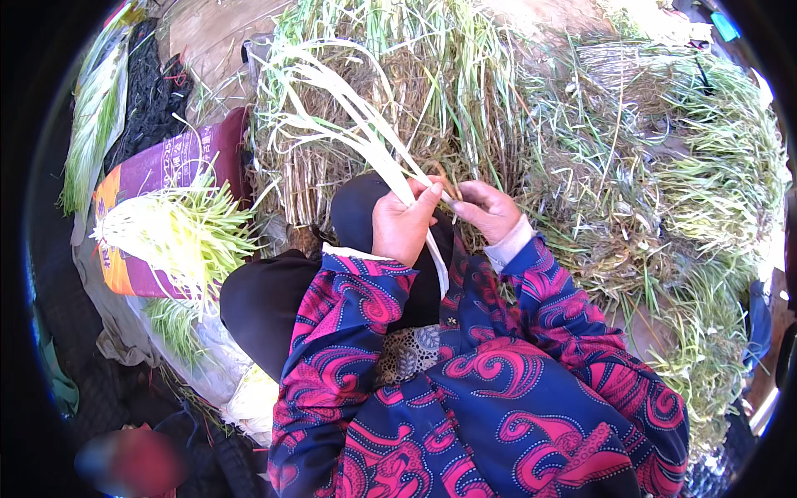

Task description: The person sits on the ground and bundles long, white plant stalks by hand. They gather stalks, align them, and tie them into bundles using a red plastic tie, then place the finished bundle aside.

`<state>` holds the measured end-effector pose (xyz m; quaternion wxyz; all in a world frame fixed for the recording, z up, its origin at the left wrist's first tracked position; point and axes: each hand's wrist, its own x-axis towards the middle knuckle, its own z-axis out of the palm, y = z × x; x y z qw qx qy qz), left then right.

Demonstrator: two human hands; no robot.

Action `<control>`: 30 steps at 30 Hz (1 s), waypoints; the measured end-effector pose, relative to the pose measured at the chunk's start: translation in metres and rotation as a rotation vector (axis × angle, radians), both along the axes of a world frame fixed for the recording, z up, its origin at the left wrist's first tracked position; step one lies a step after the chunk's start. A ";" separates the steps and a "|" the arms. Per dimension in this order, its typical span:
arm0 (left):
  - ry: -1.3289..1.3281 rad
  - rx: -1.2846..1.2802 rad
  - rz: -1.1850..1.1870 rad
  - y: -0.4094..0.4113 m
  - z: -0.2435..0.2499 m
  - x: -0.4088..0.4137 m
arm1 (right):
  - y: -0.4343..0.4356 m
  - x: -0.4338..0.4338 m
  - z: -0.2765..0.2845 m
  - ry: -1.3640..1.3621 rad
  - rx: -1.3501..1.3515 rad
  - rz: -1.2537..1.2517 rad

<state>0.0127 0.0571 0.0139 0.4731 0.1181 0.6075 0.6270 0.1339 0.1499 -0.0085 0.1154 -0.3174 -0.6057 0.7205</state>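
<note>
My left hand [403, 223] is closed around a few pale leafy stalks [373, 149], which look like blanched young garlic or leeks. Their leaves fan out to the upper left, and one white stem end hangs below my palm over the lap. Right beside it, my right hand [489, 208] pinches the lower end of a stalk between thumb and fingers. Brown, withered strands [447, 177] show just behind these fingertips. Both hands are above my knees, close together. My fingers partly hide the pinched end.
Uncleaned leafy stalks [473, 81] lie heaped ahead, with withered trimmings [591, 199] and more greens [716, 149] on the right. To the left, a tied pale bundle [168, 230] rests on a purple printed sack [218, 149]. Another bundle [99, 137] lies farther left. A white bundle [252, 401] is near my left elbow.
</note>
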 end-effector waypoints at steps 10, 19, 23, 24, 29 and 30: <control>0.155 0.018 -0.018 -0.002 -0.003 -0.002 | -0.005 -0.007 -0.001 -0.002 0.121 0.038; 0.276 0.005 -0.074 -0.004 0.001 -0.006 | -0.008 -0.008 -0.001 0.071 -0.382 -0.130; 0.421 -0.055 -0.127 -0.002 0.007 -0.008 | -0.005 -0.007 -0.003 0.026 -0.232 -0.132; 0.466 -0.093 -0.142 -0.001 0.010 -0.009 | -0.006 -0.007 -0.004 0.014 -0.150 -0.115; 0.339 -0.066 -0.071 -0.004 0.001 -0.013 | -0.003 -0.013 0.005 0.042 0.241 -0.111; 0.276 -0.068 -0.087 -0.005 0.000 -0.015 | -0.001 -0.017 0.007 0.067 0.275 -0.144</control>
